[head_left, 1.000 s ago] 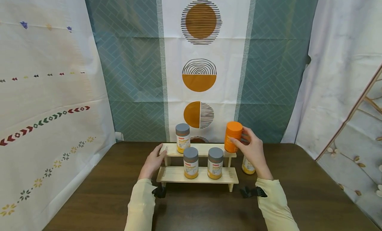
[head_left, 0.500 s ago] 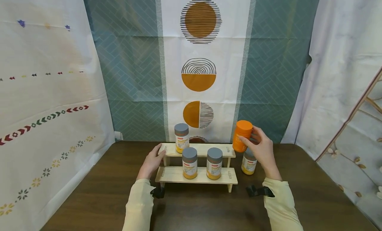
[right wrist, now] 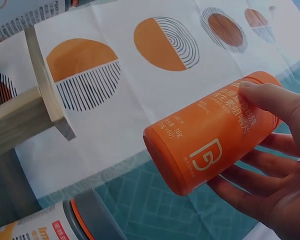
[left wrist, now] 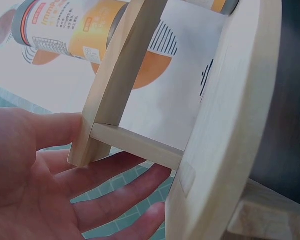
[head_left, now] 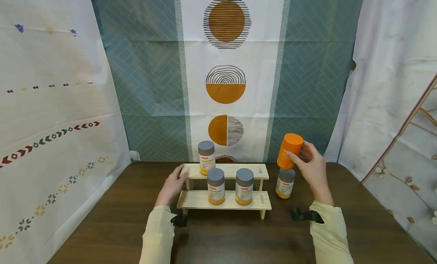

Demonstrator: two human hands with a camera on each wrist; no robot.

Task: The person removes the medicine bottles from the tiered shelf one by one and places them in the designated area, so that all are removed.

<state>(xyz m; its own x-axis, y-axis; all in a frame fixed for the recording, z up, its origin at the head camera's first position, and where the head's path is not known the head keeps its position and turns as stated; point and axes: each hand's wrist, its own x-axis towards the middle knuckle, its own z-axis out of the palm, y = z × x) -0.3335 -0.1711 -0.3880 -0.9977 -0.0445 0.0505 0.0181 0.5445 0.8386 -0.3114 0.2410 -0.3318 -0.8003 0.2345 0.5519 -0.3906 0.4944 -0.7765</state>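
Note:
My right hand (head_left: 312, 163) holds an orange vitamin bottle (head_left: 288, 151) in the air, right of the shelf, thumb on one side and fingers on the other. The bottle tilts, its base toward the lower left; white lettering shows in the right wrist view. My left hand (head_left: 172, 186) grips the left end of the upper tier of a two-tier wooden shelf (head_left: 235, 199), thumb on one face of the board (left wrist: 107, 85) and fingers behind it. One grey-capped jar (head_left: 206, 157) stands on the upper tier. Two more, a left jar (head_left: 216, 186) and a right jar (head_left: 244, 186), stand on the lower tier.
Another grey-capped jar (head_left: 285, 183) stands on the dark brown table (head_left: 239, 241) right of the shelf, below the raised bottle. A patterned cloth (head_left: 150, 85) hangs behind the table, and pale curtains flank both sides.
My right hand has carried the orange bottle from over the upper tier's right end rightward and slightly up, tilting it more. The jar on the table now shows its cap. My left hand stays on the shelf.

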